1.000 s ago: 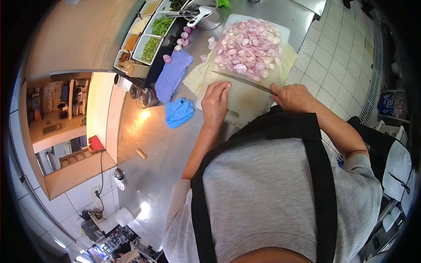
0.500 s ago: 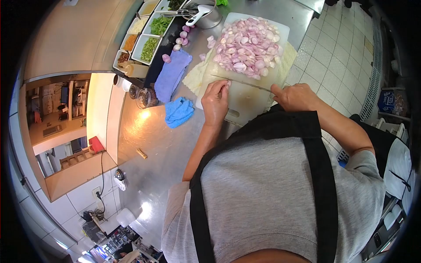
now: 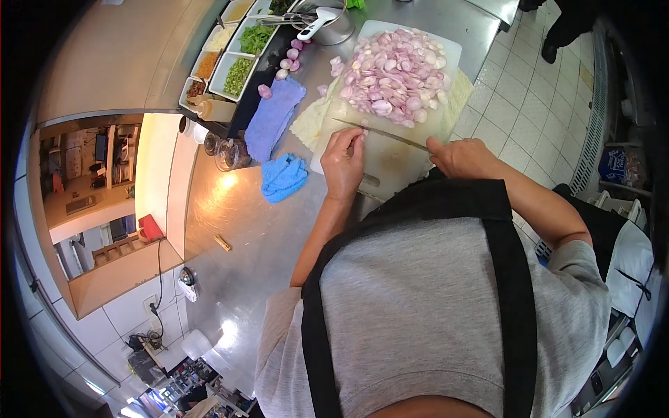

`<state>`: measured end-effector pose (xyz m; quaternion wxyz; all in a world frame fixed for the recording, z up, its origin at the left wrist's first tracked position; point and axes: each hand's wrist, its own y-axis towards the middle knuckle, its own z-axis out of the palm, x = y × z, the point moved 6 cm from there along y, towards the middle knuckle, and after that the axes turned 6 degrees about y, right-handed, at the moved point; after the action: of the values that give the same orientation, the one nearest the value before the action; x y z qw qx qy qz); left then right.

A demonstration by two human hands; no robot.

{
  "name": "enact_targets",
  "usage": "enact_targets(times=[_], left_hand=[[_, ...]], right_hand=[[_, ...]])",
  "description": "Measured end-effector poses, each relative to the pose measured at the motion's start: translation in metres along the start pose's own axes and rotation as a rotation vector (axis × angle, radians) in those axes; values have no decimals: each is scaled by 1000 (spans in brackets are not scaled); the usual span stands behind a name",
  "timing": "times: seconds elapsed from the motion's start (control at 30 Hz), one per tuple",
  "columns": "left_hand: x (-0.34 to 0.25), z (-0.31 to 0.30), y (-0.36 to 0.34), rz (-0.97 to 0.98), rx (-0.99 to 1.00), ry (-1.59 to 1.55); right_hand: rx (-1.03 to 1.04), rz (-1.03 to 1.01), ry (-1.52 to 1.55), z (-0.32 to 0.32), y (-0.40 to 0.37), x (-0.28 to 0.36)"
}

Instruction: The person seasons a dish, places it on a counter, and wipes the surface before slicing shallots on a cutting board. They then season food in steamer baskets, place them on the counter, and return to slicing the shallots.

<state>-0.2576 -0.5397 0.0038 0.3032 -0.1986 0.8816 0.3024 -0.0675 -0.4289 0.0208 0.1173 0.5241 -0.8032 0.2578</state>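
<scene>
My right hand (image 3: 463, 159) is closed around the handle of a knife (image 3: 383, 132), whose blade lies across the white cutting board (image 3: 404, 167). The fingers of my left hand (image 3: 345, 164) are pinched on a small piece of shallot (image 3: 364, 133), right beside the blade; most of that piece is hidden by the fingertips. On the far half of the board, beyond the knife, spreads a big heap of sliced shallots (image 3: 397, 75). A pale yellow-green cloth (image 3: 313, 124) sticks out from under the board.
Peeled whole shallots (image 3: 294, 54) sit left of the board, near a metal pot (image 3: 338, 28) with utensils. Purple-blue (image 3: 274, 118) and bright blue (image 3: 284, 177) cloths lie on the steel counter. Further left are trays of chopped greens (image 3: 238, 76). Another person's leg (image 3: 568, 28) shows upper right.
Another person's leg and shoe have come into view on the tiled floor at upper right. My hands and the knife have shifted only slightly.
</scene>
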Motion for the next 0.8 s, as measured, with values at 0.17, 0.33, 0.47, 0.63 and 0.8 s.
enact_targets(times=[0.17, 0.33, 0.47, 0.63, 0.8], left_hand=[[3, 0, -2, -24, 2, -13], [2, 0, -2, -41, -3, -26], [3, -1, -3, -15, -10, -2], [2, 0, -3, -9, -21, -7], [3, 0, -4, -27, -21, -27]], right_hand=[[-12, -5, -30, -12, -6, 8], [7, -3, 8, 0, 4, 2], [17, 2, 3, -16, -5, 13], [-17, -16, 3, 6, 4, 2], [6, -13, 13, -9, -2, 9]])
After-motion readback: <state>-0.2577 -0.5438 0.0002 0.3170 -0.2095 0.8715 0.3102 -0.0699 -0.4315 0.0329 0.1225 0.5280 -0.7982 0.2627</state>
